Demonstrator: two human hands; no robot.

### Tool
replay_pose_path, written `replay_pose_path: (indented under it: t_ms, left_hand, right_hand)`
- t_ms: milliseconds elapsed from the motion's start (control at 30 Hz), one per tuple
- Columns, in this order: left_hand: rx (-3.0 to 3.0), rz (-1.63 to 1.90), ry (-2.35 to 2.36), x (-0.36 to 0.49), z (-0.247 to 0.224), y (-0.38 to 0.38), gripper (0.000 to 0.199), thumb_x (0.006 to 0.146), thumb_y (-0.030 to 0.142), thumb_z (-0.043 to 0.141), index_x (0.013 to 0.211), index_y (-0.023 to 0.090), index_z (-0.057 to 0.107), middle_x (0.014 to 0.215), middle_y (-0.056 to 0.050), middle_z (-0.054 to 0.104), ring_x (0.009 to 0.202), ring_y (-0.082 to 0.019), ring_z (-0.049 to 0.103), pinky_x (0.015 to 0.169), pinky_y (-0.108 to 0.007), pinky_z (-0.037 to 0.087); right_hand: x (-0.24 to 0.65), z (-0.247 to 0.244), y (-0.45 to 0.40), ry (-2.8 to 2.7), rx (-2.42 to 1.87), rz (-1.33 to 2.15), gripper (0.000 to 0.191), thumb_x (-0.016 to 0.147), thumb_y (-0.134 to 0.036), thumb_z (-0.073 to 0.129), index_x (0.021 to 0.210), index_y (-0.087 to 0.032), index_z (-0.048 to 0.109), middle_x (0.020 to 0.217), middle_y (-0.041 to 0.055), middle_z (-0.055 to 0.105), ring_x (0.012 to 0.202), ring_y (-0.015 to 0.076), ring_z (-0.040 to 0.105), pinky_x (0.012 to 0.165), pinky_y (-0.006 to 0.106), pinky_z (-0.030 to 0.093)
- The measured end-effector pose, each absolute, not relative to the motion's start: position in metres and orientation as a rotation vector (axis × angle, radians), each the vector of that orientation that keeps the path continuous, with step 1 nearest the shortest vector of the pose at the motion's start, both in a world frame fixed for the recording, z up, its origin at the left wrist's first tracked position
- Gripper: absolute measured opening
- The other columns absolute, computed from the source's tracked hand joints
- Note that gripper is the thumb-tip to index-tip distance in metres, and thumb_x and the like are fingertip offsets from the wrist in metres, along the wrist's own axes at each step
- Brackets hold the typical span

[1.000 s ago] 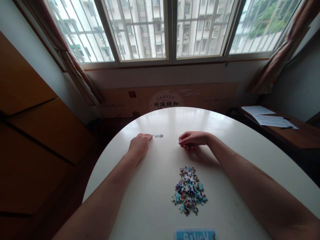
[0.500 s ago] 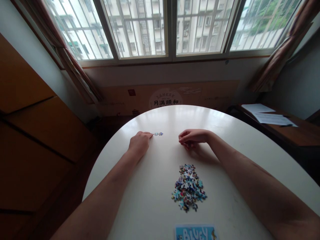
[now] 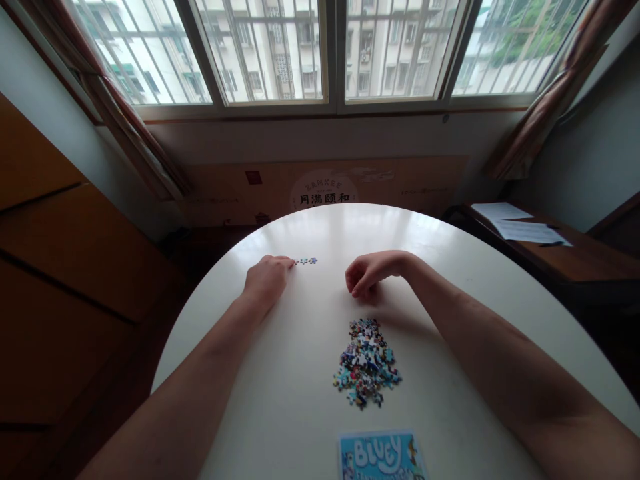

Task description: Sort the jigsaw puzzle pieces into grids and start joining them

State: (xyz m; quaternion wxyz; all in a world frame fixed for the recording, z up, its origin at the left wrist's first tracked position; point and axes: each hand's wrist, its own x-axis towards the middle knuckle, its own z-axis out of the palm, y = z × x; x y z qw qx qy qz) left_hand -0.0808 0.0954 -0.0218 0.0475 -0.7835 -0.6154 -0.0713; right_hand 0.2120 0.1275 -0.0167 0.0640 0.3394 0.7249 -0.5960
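A: What has just changed?

B: Mostly the right hand [image 3: 373, 272]. Its thumb has turned downward and its fingers have curled in, so the tips now point toward the near side of the white round table [image 3: 295, 373].

A: Is it gripping anything?

B: Thumb and fingers are bent in close to each other, but I can't tell whether they touch or hide a piece. No piece shows between them.

A: And the left hand [image 3: 267, 279]?

B: It stays at the left end of the short row of jigsaw pieces [image 3: 307, 261], on the far left part of the tabletop. The fingers lie close together, with the tips touching or just beside the end piece. Whether they pinch it, I can't tell.

A: Does the row look any longer?

B: No, I see no added piece. I'd judge the change as one of hand pose only, with the assembly itself no further along.

A: Where are the loose ones?

B: In the heap of jigsaw pieces [image 3: 367, 363], near of the right hand and apart from it. The blue Bluey-printed packaging [image 3: 381, 460] lies nearer still. More of it shows now because the view has shifted.
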Motion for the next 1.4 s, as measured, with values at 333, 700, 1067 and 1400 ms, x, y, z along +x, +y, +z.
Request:
replay_pose_path:
  t_ms: [333, 700, 1067, 1400]
  left_hand:
    - [-2.305, -0.415, -1.797, -0.081, -0.023, 0.093, 0.05, 0.084, 0.002, 0.044, 0.12, 0.022, 0.073, 0.126, -0.002, 0.07, 0.111, -0.025, 0.064, 0.085, -0.035, 0.056]
    - [-2.328, -0.469, -1.814, -0.072, -0.019, 0.087, 0.032, 0.088, 0.011, 0.047, 0.104, 0.021, 0.074, 0.116, -0.004, 0.072, 0.093, -0.023, 0.068, 0.074, -0.031, 0.053]
    - [-2.801, -0.201, -1.411, -0.062, -0.015, 0.076, 0.032, 0.095, 0.039, 0.052, 0.071, 0.019, 0.061, 0.077, -0.005, 0.065, 0.068, -0.018, 0.057, 0.059, -0.027, 0.037]
    - [-2.836, -0.134, -1.452, -0.066, -0.015, 0.076, 0.037, 0.092, 0.041, 0.054, 0.063, 0.018, 0.055, 0.069, -0.004, 0.061, 0.062, -0.016, 0.049, 0.056, -0.028, 0.028]
  right_hand:
    - [0.171, 0.006, 0.095, 2.323, 1.001, -1.017, 0.048, 0.065, -0.054, 0.085, 0.085, -0.014, 0.07, 0.076, 0.0034, 0.063, 0.064, 0.0127, 0.054, 0.053, 0.024, 0.037]
    - [0.174, 0.001, 0.096, 2.328, 1.056, -1.077, 0.035, 0.079, -0.047, 0.073, 0.08, -0.013, 0.064, 0.066, 0.0009, 0.06, 0.055, 0.0095, 0.052, 0.054, 0.024, 0.04]
    - [0.172, 0.019, 0.087, 2.175, 0.997, -1.052, 0.04, 0.067, -0.045, 0.086, 0.076, -0.013, 0.065, 0.063, 0.0007, 0.06, 0.055, 0.0111, 0.053, 0.054, 0.025, 0.043]
    - [0.184, 0.01, 0.1, 2.177, 1.129, -1.236, 0.037, 0.068, -0.038, 0.083, 0.088, -0.01, 0.069, 0.069, 0.0023, 0.066, 0.06, 0.0109, 0.059, 0.058, 0.022, 0.048]
